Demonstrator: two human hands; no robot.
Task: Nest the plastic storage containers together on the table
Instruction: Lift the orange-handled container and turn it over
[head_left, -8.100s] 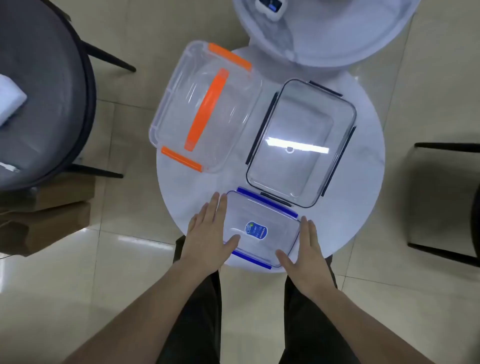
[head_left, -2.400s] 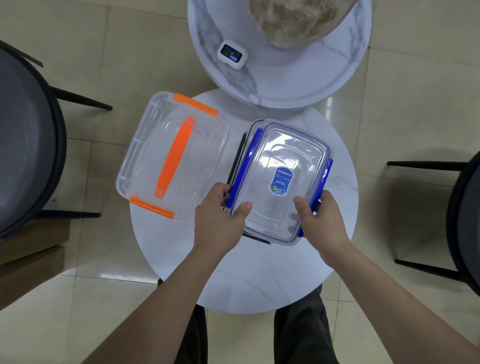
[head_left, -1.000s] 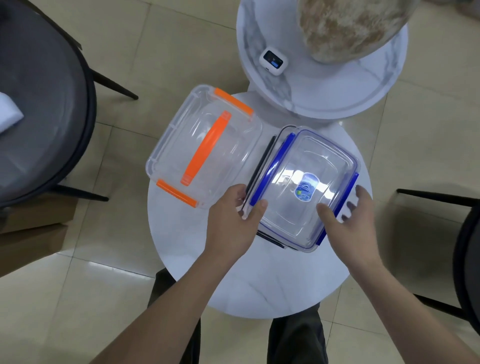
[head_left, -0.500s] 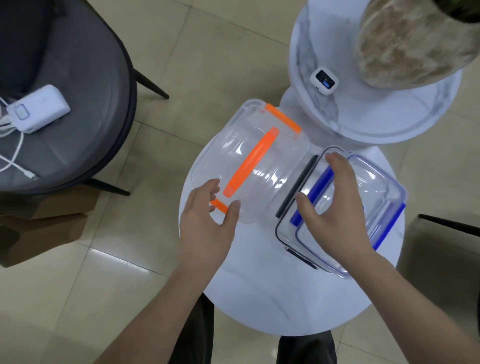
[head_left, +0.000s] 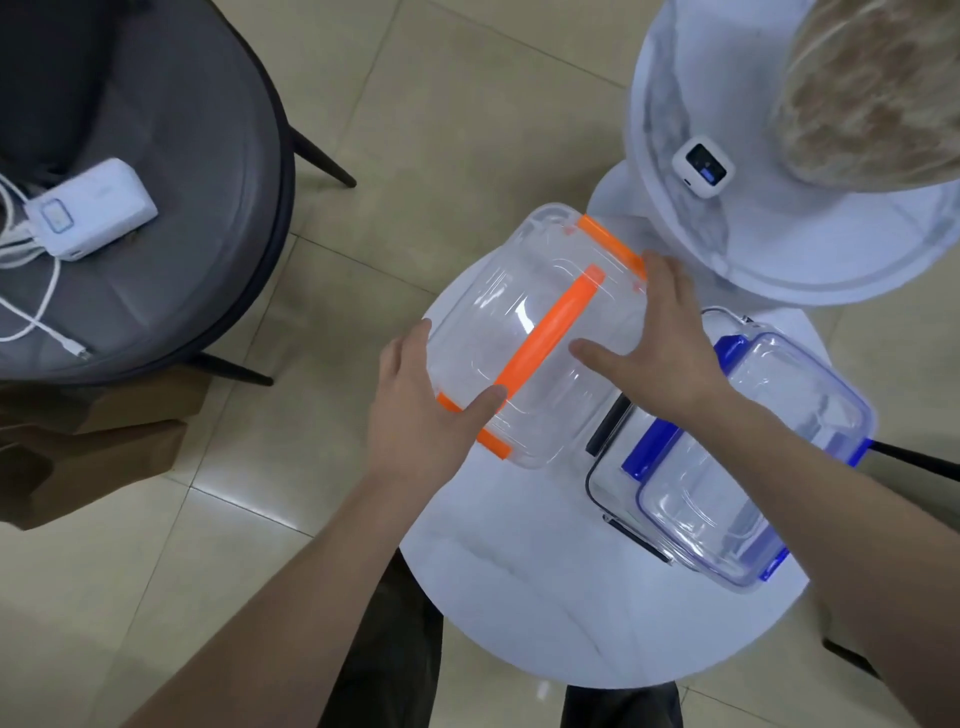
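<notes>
Both hands, left (head_left: 415, 415) and right (head_left: 660, 348), fingers spread, grip the orange-handled container (head_left: 535, 338); no legible writing.

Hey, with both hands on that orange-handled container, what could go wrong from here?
1. The orange-handled container overhangs the round table edge on the left; if the left hand or right hand slips on the smooth plastic, it may drop to the floor.
2. The blue-clipped container inside the black-clipped container sits near the table's right edge; swinging the big one over could knock them off.
</notes>
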